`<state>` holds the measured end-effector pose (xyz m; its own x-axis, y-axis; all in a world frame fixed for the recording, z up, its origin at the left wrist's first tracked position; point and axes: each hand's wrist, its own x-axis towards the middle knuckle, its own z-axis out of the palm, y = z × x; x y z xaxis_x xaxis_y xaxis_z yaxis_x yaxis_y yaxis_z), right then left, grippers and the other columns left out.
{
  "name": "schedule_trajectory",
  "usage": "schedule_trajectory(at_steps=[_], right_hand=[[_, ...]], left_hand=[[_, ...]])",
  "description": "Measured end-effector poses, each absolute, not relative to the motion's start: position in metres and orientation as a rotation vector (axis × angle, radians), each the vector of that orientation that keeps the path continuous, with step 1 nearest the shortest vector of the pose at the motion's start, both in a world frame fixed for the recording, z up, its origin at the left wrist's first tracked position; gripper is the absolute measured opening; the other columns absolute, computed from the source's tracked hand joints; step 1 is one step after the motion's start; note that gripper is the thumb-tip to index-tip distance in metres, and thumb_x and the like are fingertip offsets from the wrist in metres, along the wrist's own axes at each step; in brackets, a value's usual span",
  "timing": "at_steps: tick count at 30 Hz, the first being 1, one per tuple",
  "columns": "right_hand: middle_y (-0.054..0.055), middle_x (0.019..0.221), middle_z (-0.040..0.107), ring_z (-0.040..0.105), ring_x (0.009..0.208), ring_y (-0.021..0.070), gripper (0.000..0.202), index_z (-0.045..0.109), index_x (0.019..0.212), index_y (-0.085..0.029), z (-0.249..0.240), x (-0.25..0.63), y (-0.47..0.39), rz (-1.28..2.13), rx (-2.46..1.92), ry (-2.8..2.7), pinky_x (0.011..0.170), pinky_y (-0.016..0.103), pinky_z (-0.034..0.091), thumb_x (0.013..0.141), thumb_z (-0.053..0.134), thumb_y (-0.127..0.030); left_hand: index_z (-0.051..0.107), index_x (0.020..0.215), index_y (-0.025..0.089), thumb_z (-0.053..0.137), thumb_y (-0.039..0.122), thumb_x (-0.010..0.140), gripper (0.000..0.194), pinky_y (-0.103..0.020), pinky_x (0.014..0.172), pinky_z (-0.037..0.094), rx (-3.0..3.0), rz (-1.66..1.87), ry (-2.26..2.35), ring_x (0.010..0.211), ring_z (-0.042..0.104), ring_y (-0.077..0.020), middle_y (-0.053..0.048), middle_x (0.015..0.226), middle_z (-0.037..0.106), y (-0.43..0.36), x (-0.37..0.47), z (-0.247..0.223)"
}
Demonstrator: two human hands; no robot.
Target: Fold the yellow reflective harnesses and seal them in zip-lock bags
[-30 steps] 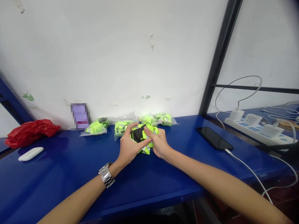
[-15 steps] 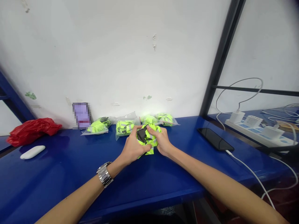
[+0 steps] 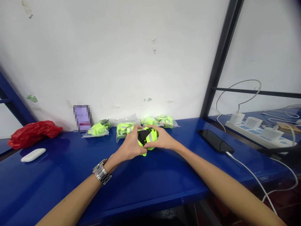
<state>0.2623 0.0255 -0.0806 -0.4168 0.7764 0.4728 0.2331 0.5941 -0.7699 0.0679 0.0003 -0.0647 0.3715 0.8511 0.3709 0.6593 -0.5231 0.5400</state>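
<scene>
Left hand (image 3: 131, 145) and right hand (image 3: 166, 139) clasp a bundle (image 3: 152, 135) of neon-yellow cloth with silver stripes and a black patch, fingers curved over its top and the 2 thumbs close together on its near side. The bundle is near the middle of the blue table (image 3: 127, 191); whether it touches the surface cannot be told. A metal watch (image 3: 102, 171) circles the left wrist, its dial out of view.

Just beyond, 4 clear bags (image 3: 123, 135) line the wall (image 3: 141, 62), showing similar yellow cloth (image 3: 98, 127) inside. To their left, a panel (image 3: 82, 117) leans upright, its print pixelated beyond reading. Farther left lie a red bag (image 3: 35, 134), contents hidden, and a white case (image 3: 33, 155).

At right, a dark-screened phone (image 3: 215, 140) is joined to a white cable (image 3: 249, 177). Beyond it, a power strip (image 3: 252, 131) carries 3 white adapters (image 3: 254, 122); its blue markings are too small to read.
</scene>
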Motion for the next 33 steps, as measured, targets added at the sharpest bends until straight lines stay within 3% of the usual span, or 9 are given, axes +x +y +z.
schedule_trajectory(at_steps=[3,8,15,19,24,28,33], right_hand=[[0.005,0.091,0.068,0.063,0.082,0.0211,0.054,0.065,0.102,-0.016,-0.086,0.259,0.024,1.254,-0.679,-1.782,0.075,0.035,0.051,0.055,0.085,-0.035],[0.003,0.081,0.069,0.064,0.069,0.0149,0.04,0.067,0.093,-0.014,-0.098,0.249,0.017,1.808,-0.588,-1.455,0.069,0.029,0.052,0.058,0.084,-0.024],[0.002,0.071,0.067,0.061,0.058,0.014,0.036,0.068,0.082,-0.013,-0.103,0.239,0.016,1.65,-0.57,-1.325,0.058,0.027,0.05,0.053,0.086,-0.026],[0.0,0.065,0.065,0.06,0.056,0.0139,0.035,0.067,0.077,-0.013,-0.097,0.238,0.016,1.497,-0.579,-1.322,0.056,0.027,0.048,0.051,0.087,-0.026],[0.002,0.071,0.068,0.062,0.063,0.0158,0.036,0.069,0.079,-0.012,-0.095,0.237,0.017,1.39,-0.611,-1.31,0.062,0.029,0.05,0.05,0.087,-0.026],[0.004,0.074,0.07,0.064,0.063,0.0176,0.036,0.069,0.076,-0.013,-0.099,0.228,0.016,1.389,-0.617,-1.146,0.063,0.031,0.053,0.049,0.088,-0.026],[0.008,0.086,0.072,0.068,0.073,0.0213,0.04,0.071,0.091,-0.013,-0.104,0.219,0.013,1.573,-0.564,-1.073,0.071,0.035,0.055,0.057,0.085,-0.029]], left_hand=[[0.039,0.115,0.019,0.069,0.028,0.06,0.063,-0.025,0.048,0.036,2.334,0.802,1.248,0.059,0.054,-0.016,0.002,0.076,0.056,-0.002,0.066,-0.062],[0.042,0.11,0.02,0.071,0.029,0.06,0.058,-0.027,0.054,0.041,2.427,0.75,1.15,0.068,0.055,-0.0185,0.0,0.082,0.057,-0.009,0.063,-0.058],[0.042,0.116,0.02,0.07,0.041,0.07,0.057,-0.036,0.08,0.047,2.345,1.008,1.109,0.092,0.061,-0.0243,-0.007,0.106,0.061,-0.005,0.061,-0.075],[0.05,0.111,0.019,0.06,0.043,0.082,0.039,-0.036,0.09,0.044,2.282,1.223,1.144,0.103,0.059,-0.0249,-0.008,0.111,0.062,-0.004,0.067,-0.079],[0.061,0.108,0.021,0.036,0.044,0.095,0.037,-0.03,0.088,0.042,1.984,1.413,1.177,0.102,0.059,-0.0213,-0.004,0.107,0.066,0.0,0.076,-0.084],[0.066,0.098,0.019,0.044,0.044,0.091,0.034,-0.028,0.086,0.043,1.736,1.581,1.149,0.098,0.059,-0.0201,-0.003,0.102,0.068,0.013,0.079,-0.092],[0.059,0.071,0.018,0.054,0.04,0.084,0.027,-0.024,0.07,0.041,1.653,1.664,1.131,0.073,0.054,-0.015,0.002,0.071,0.059,0.023,0.076,-0.092]])
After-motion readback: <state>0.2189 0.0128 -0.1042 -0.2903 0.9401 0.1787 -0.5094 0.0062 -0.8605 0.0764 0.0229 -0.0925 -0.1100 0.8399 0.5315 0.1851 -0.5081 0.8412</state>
